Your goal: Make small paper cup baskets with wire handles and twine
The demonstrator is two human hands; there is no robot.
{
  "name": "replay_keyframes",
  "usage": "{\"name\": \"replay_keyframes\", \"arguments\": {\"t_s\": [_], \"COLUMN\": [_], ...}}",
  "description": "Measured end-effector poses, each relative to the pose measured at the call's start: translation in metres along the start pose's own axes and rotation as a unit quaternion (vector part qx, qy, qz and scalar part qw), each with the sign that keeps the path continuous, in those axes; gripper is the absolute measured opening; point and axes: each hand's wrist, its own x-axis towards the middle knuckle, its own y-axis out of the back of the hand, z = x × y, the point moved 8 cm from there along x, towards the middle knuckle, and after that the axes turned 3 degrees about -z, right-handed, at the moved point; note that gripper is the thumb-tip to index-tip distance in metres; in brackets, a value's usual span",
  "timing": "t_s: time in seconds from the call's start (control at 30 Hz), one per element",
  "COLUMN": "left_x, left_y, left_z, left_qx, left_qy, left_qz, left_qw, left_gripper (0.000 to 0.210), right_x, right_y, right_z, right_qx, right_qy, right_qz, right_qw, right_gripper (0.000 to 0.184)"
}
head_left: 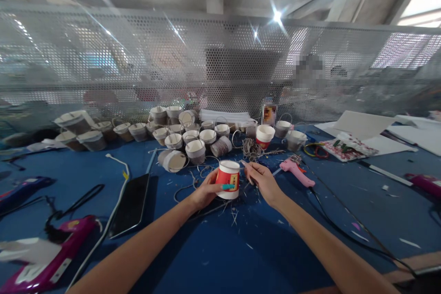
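Note:
My left hand (206, 191) is wrapped round a red and white paper cup (228, 179) and holds it above the blue table. The cup stands nearly upright, its open rim facing up. Just to its right, my right hand (261, 179) is closed in a pinch, fingertips close to the rim. Whatever lies between those fingers is too small to make out. Grey cord (188, 188) trails on the table behind the left hand. Beyond the right hand are a tangled heap of cord (254, 148) and a stack of paper cups (265, 135).
Several cord-wrapped cups with handles (195, 150) crowd the back. A pink glue gun (296, 172) lies at right, its cable running forward. A black phone (131, 204) and white cable (119, 200) lie left, near a magenta tool (65, 255). A perforated metal screen (237, 64) stands behind.

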Motion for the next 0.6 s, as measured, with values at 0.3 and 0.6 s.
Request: {"name": "replay_keyframes", "arguments": {"t_s": [0.3,0.6], "left_x": [-0.0007,-0.0007], "left_y": [-0.0075,-0.0081], "left_z": [0.0020,0.0008], "left_qx": [-0.015,-0.033], "left_qy": [0.005,0.005], "left_qz": [-0.019,-0.040], "left_qw": [1.000,0.999], "left_gripper": [0.055,0.058], "right_x": [-0.0016,-0.0024], "right_y": [-0.0006,0.0011], "right_z": [-0.0027,-0.0022], "right_qx": [-0.039,-0.060], "right_qy": [-0.008,-0.005], "right_qz": [0.013,0.024], "right_qw": [0.999,0.998], "right_gripper": [0.037,0.037]}}
